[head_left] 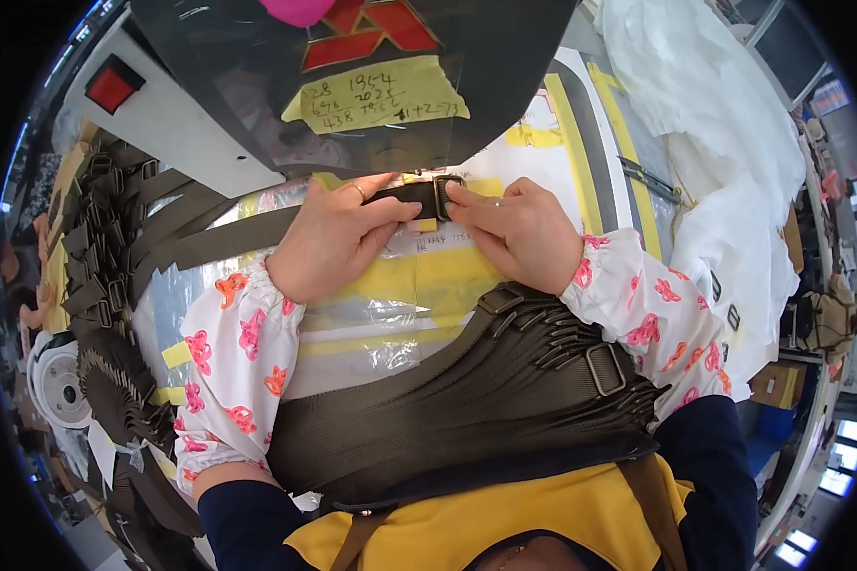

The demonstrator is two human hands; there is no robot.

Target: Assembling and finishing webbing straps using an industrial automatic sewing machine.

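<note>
Yellow-taped worktable, machine at twelve o'clock — hold strap flat, left hand pinching it, right hand gripping buckle squarely.

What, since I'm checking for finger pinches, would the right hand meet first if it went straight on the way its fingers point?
The dark buckle seems first: the fingertips of the right hand appear to touch it. Beyond it lies the left hand, though depth is hard to judge.
</note>
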